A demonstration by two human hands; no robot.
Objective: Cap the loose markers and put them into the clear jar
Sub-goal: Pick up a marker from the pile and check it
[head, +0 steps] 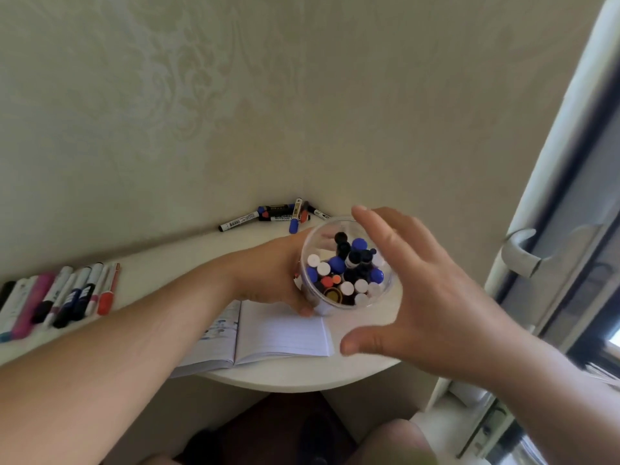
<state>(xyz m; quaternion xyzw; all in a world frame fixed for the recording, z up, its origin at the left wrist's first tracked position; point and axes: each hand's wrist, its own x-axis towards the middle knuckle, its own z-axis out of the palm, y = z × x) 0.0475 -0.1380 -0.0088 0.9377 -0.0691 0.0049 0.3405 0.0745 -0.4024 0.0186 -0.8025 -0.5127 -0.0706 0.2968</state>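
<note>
I have the clear jar (347, 263) in my left hand (278, 273), its fingers curled round the left wall and the thumb tip showing under the near edge. I judge that grip is there to steady it and tip its mouth toward my head, so I look almost straight down into it. The jar seems lifted just above the open notebook (278, 330) on the table (302, 377), though I cannot tell whether its base touches the page. Its long axis runs from my view down and away, mouth up and slightly toward me. The markers in the jar (349, 273) stand on end along that same axis, so only their round ends show: blue, white, black, red and orange.

My right hand (436, 297) is spread wide just beside the jar's right side, fingers (379, 229) straight over the far rim and thumb low near the notebook, gripping nothing. I read it as ready to cup the jar or catch a spill.

More markers are still out: a row of markers (63, 297) lies side by side at the left, long axes pointing away toward the wall, and a heap of markers (278, 214) sits in the far corner, pointing every way. So I judge the job well along but unfinished.
</note>
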